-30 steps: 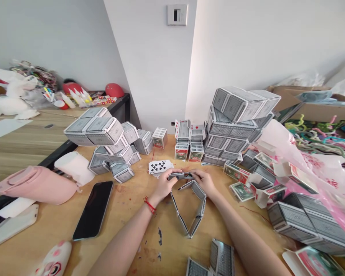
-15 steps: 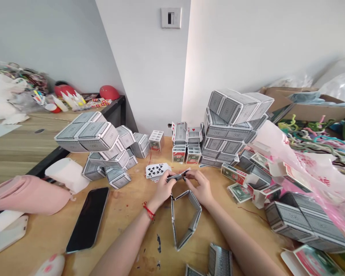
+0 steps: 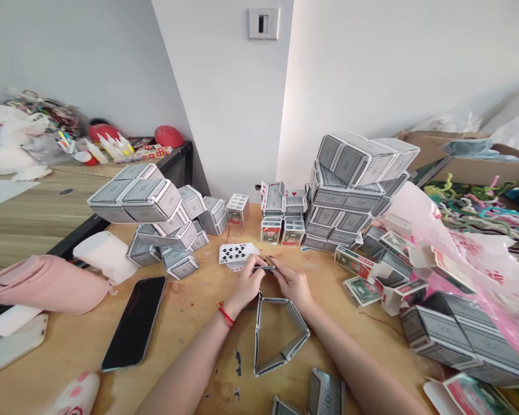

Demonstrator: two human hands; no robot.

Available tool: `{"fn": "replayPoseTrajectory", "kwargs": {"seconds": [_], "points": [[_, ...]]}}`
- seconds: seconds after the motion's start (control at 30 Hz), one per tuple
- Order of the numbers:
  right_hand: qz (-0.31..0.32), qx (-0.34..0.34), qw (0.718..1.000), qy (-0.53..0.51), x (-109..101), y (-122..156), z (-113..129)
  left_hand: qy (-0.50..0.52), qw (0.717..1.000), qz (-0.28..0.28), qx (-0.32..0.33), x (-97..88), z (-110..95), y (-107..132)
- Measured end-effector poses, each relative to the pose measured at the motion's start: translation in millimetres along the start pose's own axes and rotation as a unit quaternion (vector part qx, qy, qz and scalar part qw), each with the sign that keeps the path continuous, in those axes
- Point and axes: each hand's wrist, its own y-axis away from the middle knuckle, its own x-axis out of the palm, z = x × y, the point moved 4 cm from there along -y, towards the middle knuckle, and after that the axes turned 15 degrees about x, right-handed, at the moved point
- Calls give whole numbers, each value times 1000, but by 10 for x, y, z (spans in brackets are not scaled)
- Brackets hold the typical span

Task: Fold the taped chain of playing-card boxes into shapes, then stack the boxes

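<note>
R hand [image 3: 292,286] moved nearer L hand [image 3: 246,285]; both pinch card strip [image 3: 265,268].

Pale walls [image 3: 393,69] | white wall plate [image 3: 263,23] | wooden worktable [image 3: 179,311] | wood-grain side table [image 3: 47,210], black frame, left | light soft, possibly daylight

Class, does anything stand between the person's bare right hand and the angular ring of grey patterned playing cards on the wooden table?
Nothing visible does: the right hand is close to the far side of the card ring, and no object shows in between.
</note>
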Motion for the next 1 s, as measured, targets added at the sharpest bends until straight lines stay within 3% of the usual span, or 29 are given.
{"fn": "replayPoseTrajectory", "kwargs": {"seconds": [0.1,0.23,0.5,0.73,1.0], "points": [[25,6,1000,-1,27,-4,11,-16,999,-26,28,-2,28,12],[38,7,999,-7,37,1,21,10,999,-40,6,13,89,21],[23,3,1000,-21,66,-54,15,50,999,14,-12,50,53,11],[-2,20,1000,2,7,-51,-29,92,995,29,-32,58,-37,5],[9,50,998,22,-123,-47,-7,124,985,25,-116,-12,-37,3]]}}
